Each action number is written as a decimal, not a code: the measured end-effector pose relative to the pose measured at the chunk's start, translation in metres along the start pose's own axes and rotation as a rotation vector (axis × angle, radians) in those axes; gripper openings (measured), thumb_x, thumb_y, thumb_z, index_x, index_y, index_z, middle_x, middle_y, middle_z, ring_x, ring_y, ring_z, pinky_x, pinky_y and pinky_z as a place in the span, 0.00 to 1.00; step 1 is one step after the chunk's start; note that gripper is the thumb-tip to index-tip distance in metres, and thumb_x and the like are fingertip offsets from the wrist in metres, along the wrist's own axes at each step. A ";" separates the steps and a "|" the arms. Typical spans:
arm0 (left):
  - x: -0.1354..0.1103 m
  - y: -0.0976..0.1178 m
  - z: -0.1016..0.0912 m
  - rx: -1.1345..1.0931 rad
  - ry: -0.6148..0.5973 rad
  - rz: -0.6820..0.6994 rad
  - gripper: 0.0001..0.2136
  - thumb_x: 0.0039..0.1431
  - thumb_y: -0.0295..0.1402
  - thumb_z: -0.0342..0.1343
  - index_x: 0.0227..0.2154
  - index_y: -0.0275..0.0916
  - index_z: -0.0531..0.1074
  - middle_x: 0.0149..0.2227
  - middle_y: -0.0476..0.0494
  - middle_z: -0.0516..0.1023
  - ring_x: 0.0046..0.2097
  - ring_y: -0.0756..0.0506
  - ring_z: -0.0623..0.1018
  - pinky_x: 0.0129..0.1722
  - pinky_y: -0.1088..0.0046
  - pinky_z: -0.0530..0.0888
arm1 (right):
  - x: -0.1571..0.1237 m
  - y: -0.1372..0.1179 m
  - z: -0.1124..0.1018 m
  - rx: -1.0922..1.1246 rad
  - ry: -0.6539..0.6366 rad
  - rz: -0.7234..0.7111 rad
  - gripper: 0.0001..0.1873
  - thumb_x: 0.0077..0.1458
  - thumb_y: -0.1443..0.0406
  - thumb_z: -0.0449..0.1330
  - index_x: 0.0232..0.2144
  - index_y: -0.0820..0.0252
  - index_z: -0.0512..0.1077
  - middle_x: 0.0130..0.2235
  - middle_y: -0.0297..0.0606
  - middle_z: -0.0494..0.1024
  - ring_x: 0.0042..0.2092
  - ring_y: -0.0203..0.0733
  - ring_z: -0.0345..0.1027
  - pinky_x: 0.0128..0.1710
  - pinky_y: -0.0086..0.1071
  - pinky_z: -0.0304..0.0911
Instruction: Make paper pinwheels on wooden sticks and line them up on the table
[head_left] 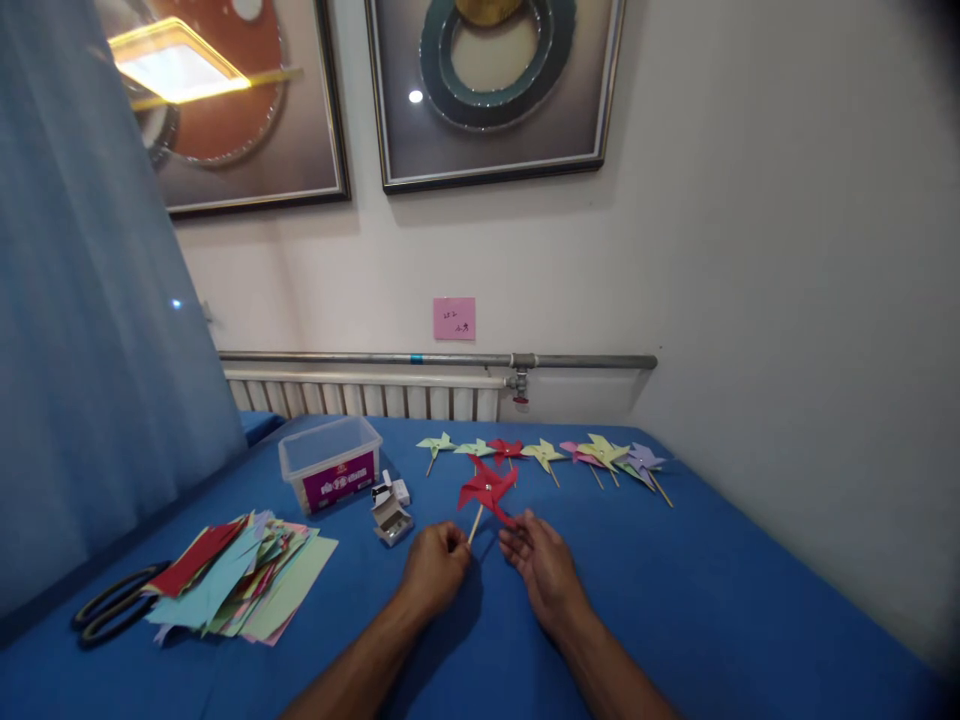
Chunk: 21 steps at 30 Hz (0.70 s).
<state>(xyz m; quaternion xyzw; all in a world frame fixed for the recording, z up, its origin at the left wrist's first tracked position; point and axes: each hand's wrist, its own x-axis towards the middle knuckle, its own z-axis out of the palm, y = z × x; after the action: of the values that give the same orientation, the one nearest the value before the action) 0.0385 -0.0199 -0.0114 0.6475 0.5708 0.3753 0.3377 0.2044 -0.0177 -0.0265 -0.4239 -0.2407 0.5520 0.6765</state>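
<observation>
**Red pinwheel held by its stick above the blue counter**

A red pinwheel (489, 489) is held up just above the counter (750, 600), which is covered in blue cloth. Its wooden stick (475, 524) is pinched at the lower end by the left hand (435, 565), whose grip is clenched around it. The stick is tilted, so the paper wheel stands up and away from the hand. The right hand (544, 565) is laid low beside it with a released grip and loosely spread fingers. Its fingertips are placed at the lowest blade of the wheel, though whether they touch the paper cannot be told.

Behind the hands, a row of finished pinwheels (547, 455) in green, red, yellow, pink and purple is laid along the far edge of the counter. To the left, a clear plastic box (330, 462) with a purple label is seen, and a small open carton (394, 520) is set near it. Further left, a loose stack of coloured paper (240, 585) is spread out, with black scissors (112, 605) lying just beside it. A pink note (454, 318) is stuck to the wall above a metal pipe (442, 359).
</observation>
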 end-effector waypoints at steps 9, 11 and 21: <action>0.015 -0.010 -0.012 0.008 0.150 -0.080 0.08 0.57 0.26 0.54 0.24 0.36 0.73 0.21 0.52 0.72 0.26 0.50 0.70 0.28 0.74 0.59 | -0.040 0.019 0.017 -0.773 -0.352 -0.347 0.15 0.61 0.52 0.55 0.30 0.55 0.70 0.24 0.28 0.70 0.25 0.37 0.62 0.28 0.30 0.55; 0.015 -0.014 -0.012 0.048 0.154 -0.059 0.08 0.57 0.25 0.54 0.24 0.36 0.73 0.21 0.51 0.73 0.27 0.49 0.71 0.29 0.74 0.61 | -0.049 0.019 0.020 -0.897 -0.428 -0.403 0.12 0.63 0.57 0.53 0.32 0.55 0.70 0.24 0.28 0.70 0.27 0.37 0.63 0.30 0.30 0.54; 0.049 -0.009 -0.008 0.228 0.140 -0.124 0.06 0.58 0.27 0.56 0.28 0.35 0.77 0.26 0.45 0.79 0.31 0.46 0.77 0.32 0.74 0.65 | -0.061 0.020 0.027 -1.160 -0.436 -0.430 0.10 0.64 0.65 0.54 0.32 0.56 0.74 0.28 0.32 0.78 0.29 0.37 0.69 0.30 0.29 0.51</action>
<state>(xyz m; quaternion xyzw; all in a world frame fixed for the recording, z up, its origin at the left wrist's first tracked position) 0.0301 0.0298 -0.0099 0.6173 0.6709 0.3309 0.2438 0.1556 -0.0671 -0.0200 -0.5409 -0.7102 0.2584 0.3693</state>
